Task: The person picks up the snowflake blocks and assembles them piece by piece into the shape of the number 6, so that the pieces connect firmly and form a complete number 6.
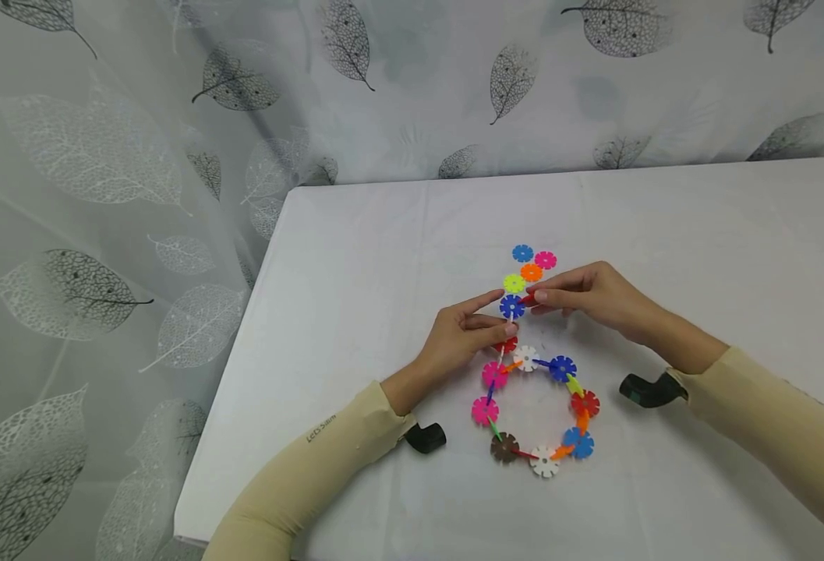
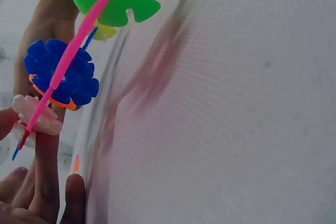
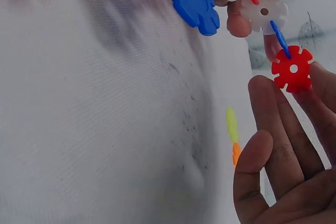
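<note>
In the head view my right hand (image 1: 597,300) pinches a red notched plastic disc (image 3: 283,71) between thumb and finger. That disc is slotted to a blue disc (image 1: 512,306), seen edge-on in the right wrist view. Beyond the blue one, a white disc (image 3: 274,18) sits between the fingertips of my left hand (image 1: 462,333). These pieces form a tail that rises from a ring of linked notched discs, among them a pink disc (image 1: 494,375), a brown disc (image 1: 504,448) and a light blue disc (image 1: 578,442). My left fingers partly hide a red disc (image 1: 508,345) in the tail.
Just past the hands, loose discs lie on the white table (image 1: 355,257): yellow (image 1: 514,284), orange (image 1: 532,273), pink (image 1: 546,260) and blue (image 1: 522,253). A leaf-patterned curtain (image 1: 412,86) hangs behind. Black wrist mounts (image 1: 650,391) stick out from both sleeves.
</note>
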The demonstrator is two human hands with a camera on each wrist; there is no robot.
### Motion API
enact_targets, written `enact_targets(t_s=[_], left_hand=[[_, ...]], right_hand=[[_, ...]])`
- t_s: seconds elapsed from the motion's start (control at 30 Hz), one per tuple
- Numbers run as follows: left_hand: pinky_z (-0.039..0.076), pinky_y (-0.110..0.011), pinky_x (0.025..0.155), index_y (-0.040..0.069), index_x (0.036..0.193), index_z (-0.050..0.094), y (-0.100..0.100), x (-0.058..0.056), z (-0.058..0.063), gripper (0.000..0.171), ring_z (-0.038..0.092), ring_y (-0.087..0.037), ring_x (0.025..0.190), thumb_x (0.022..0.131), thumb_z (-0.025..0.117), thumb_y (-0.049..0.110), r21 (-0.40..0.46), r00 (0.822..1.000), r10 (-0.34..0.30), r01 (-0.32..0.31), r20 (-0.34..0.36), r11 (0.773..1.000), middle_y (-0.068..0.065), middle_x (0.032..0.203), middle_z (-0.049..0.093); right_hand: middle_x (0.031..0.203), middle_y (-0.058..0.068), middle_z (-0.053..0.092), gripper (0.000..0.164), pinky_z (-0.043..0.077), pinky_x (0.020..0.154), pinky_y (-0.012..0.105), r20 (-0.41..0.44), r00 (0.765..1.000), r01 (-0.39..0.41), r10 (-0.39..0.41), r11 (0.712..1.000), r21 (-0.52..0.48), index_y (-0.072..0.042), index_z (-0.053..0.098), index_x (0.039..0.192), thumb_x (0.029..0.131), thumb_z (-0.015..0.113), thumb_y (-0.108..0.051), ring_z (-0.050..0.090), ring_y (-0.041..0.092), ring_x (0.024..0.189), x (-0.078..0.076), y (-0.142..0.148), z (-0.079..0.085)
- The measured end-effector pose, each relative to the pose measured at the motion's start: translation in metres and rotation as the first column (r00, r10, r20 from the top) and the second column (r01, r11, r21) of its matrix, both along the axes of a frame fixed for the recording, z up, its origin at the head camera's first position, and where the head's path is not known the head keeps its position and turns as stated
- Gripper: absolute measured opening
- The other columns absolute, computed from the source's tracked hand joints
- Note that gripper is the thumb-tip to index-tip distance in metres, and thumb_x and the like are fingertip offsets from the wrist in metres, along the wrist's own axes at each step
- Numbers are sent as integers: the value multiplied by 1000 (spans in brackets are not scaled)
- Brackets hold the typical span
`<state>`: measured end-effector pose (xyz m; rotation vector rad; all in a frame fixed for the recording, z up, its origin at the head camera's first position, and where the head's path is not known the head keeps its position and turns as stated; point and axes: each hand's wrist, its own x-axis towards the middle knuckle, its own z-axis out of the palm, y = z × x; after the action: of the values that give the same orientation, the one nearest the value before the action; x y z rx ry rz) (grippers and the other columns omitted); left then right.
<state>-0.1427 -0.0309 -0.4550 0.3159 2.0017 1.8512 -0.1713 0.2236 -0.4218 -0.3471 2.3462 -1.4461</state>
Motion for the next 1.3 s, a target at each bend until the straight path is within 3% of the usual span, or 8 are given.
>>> enact_targets(t_s=[0.27,0.47,0.73,1.1,1.2,1.3], left_hand=[[56,-32,81,21,145,58,-2,1,0,54,74,-17,94,94,75,18,32,1000,-13,14,-8,999,-4,104,77],[54,-29,86,16,149,53,-2,0,1,56,73,-17,94,96,71,19,33,1000,-21,22,-21,999,-4,106,77],[56,-29,74,18,142,61,-1,1,6,52,71,-16,87,93,75,16,0,1000,22,-22,9,1000,-3,100,76],[50,-28,79,15,146,55,-4,-3,7,55,69,-14,95,94,73,16,-26,999,36,-35,35,999,-3,100,76],[50,-27,83,12,148,52,-6,-3,9,55,70,-15,98,96,69,13,-27,998,39,-37,49,999,-5,103,75],[50,-27,86,10,148,52,-7,-3,11,53,70,-15,99,97,67,10,-39,997,50,-48,59,998,-6,104,75]], right_hand=[[120,9,72,47,54,80,38,16,1000,-13,12,1000,14,-7,61,139,104,56,-38,71,23,107,0,2,-2],[123,13,70,54,54,78,35,-29,994,103,-101,993,61,-6,57,141,105,50,-46,70,27,108,-6,4,1],[131,17,64,66,55,79,33,-113,968,239,-225,963,128,-11,51,147,101,49,-58,65,31,112,-19,10,12],[134,18,59,73,53,75,27,-43,930,369,-366,921,124,-12,43,153,99,52,-60,67,22,104,-42,20,3],[134,19,58,74,53,74,24,-42,924,383,-381,915,131,-13,39,156,99,53,-58,67,22,102,-47,23,0],[135,21,56,74,52,75,26,-43,933,360,-357,923,138,-13,35,158,100,53,-56,66,26,104,-51,25,-3]])
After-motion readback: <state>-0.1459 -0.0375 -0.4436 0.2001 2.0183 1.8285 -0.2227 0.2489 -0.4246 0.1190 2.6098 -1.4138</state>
